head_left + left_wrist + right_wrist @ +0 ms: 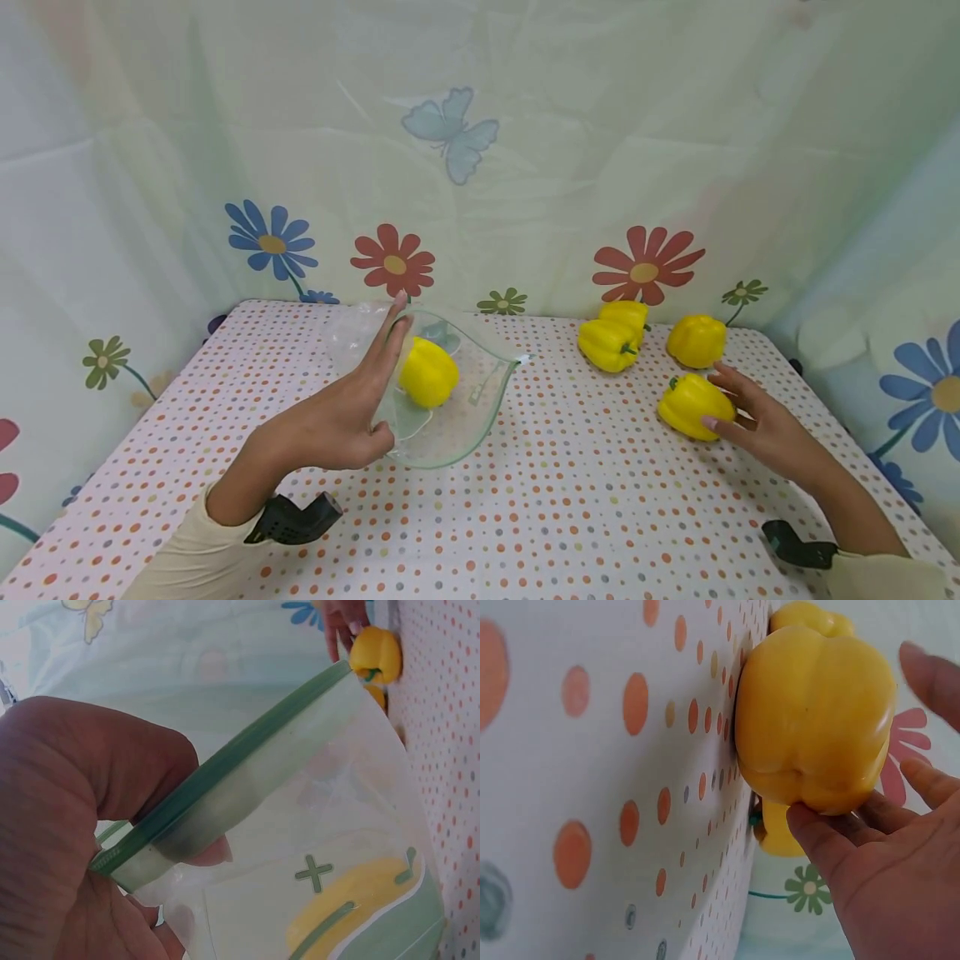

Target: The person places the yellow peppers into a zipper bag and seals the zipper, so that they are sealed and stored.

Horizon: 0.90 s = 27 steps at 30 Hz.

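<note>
On the left side of the table, my left hand (pixel 352 417) grips the green-edged rim of a clear zip bag (pixel 480 425). In the left wrist view, the bag's green zip strip (pixel 232 761) runs between its fingers. One yellow bell pepper (pixel 429 372) shows inside the bag's wide mouth. At the right, my right hand (pixel 765 429) is spread beside another yellow pepper (pixel 693 407). In the right wrist view, its lower fingertips are right at that pepper's (pixel 817 712) side, while the thumb (pixel 934 682) stands apart from it.
Behind the right hand's pepper stands another yellow pepper (pixel 697 341). Two more peppers (pixel 609 344) sit close together near the table's back edge. A dotted cloth covers the table (pixel 570 517). A flowered curtain (pixel 525 208) hangs behind and at both sides.
</note>
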Tool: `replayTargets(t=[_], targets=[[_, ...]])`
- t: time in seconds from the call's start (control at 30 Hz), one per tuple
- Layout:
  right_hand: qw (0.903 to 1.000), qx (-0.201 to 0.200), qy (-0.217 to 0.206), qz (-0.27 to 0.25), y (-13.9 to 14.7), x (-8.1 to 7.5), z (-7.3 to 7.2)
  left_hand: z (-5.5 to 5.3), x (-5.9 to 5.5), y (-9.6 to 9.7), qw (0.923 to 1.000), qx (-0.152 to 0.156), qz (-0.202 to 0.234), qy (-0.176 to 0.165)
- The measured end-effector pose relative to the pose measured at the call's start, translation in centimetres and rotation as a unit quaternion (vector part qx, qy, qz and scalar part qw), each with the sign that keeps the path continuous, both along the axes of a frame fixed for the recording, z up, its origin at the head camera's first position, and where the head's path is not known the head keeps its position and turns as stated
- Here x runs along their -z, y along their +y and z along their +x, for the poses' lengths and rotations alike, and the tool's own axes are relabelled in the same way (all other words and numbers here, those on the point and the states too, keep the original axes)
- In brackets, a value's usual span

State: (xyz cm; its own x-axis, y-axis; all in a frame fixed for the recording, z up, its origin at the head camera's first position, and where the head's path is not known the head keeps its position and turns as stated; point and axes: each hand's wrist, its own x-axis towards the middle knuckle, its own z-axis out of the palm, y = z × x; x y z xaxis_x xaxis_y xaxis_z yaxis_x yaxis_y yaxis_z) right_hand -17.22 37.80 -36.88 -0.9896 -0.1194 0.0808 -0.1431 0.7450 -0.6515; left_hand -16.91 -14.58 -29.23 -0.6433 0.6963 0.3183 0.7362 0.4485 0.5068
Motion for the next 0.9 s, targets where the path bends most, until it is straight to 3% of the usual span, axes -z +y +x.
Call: replayTargets(t=[0.47, 0.9], targets=[[0.9980, 0.018, -0.040, 0.047, 0.3, 0.6, -0.3, -0.1, 0.1, 0.1, 0.9999, 0.000, 0.010, -0.012], [0.9978, 0.017, 0.007, 0.064, -0.9, 0.2, -0.4, -0.1, 0.2, 0.1, 1.0000, -0.002, -0.002, 0.002]])
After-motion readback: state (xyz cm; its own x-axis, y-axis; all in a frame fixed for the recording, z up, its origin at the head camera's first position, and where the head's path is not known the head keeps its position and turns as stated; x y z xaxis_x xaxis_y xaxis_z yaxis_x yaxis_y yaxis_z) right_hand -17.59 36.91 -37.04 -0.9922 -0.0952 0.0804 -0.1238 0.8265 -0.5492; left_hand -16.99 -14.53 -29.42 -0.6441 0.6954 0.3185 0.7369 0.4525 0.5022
